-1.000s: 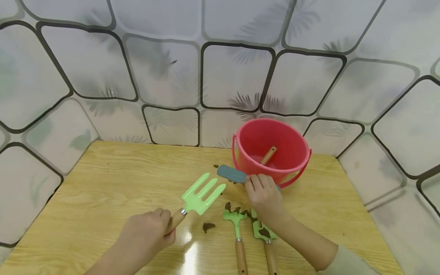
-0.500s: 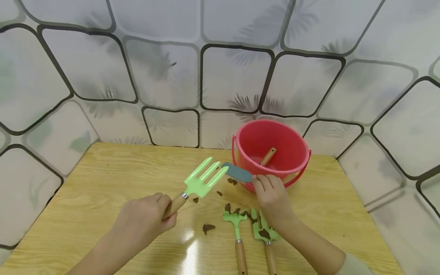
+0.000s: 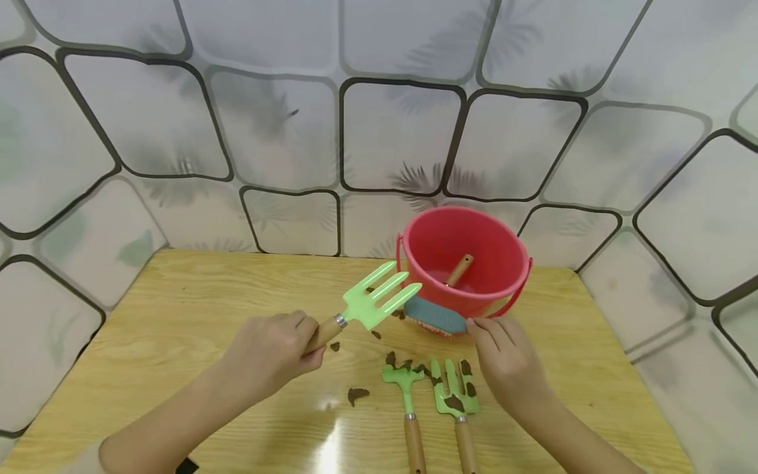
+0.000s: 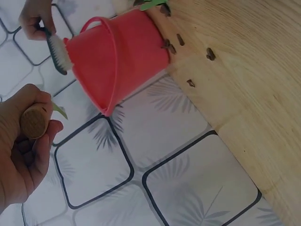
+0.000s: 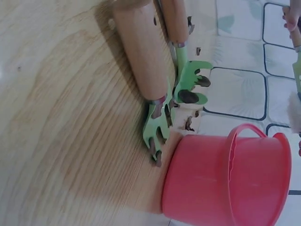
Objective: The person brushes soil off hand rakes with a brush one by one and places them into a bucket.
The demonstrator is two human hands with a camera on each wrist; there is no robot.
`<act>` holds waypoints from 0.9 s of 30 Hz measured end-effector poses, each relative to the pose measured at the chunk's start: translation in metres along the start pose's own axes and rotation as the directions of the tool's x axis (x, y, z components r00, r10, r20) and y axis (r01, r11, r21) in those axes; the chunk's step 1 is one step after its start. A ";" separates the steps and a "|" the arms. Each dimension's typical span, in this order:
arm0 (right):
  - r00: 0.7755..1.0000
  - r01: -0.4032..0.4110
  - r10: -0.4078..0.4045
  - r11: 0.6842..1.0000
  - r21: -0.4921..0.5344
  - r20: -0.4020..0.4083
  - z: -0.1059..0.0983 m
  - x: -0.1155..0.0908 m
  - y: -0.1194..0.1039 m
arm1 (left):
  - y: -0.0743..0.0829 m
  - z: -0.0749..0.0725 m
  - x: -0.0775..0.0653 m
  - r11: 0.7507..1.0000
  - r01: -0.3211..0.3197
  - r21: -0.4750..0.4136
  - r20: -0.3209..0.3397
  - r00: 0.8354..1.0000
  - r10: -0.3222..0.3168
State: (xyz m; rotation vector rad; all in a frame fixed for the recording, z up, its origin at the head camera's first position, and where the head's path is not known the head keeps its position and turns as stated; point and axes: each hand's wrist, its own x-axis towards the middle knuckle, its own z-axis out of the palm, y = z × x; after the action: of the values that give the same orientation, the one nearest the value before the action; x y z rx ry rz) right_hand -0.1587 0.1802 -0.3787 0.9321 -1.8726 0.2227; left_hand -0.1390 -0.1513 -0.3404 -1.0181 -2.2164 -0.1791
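Note:
My left hand (image 3: 278, 352) grips the wooden handle of a light green hand fork (image 3: 379, 296), its three tines raised toward the upper right. In my right hand (image 3: 512, 362) is a blue-backed scrub brush (image 3: 437, 316), held by its end, with pale bristles (image 4: 60, 52) seen in the left wrist view. The fork's tines are close to the brush's left end; contact between them cannot be told. Both tools are above the table in front of a red bucket (image 3: 426, 270). The left wrist view shows the fork's wooden handle end (image 4: 35, 122) within the curled fingers.
A green hand rake (image 3: 407, 388) and a second green fork (image 3: 456, 398) lie on the wooden table (image 3: 195, 329), with dark brown bits on them. More brown bits (image 3: 357, 395) are scattered nearby. A wooden handle (image 3: 460, 270) leans inside the bucket. Patterned wall (image 3: 290, 224) stands behind.
The held fork has moved up and to the right, toward the brush. My right hand and the brush have shifted right and turned, showing the bristles and uncovering the fork on the table.

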 end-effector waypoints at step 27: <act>0.999 0.031 -0.033 0.998 -0.051 -0.040 -0.039 -0.048 0.026 | -0.015 0.036 0.088 0.982 -0.172 0.074 0.294 0.945 0.143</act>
State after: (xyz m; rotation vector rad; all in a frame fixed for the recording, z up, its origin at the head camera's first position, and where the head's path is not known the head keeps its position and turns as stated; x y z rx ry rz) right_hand -0.1394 0.2428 -0.3930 0.9163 -1.8167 0.1733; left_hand -0.2099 -0.0932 -0.3098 -1.2247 -2.3593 0.1597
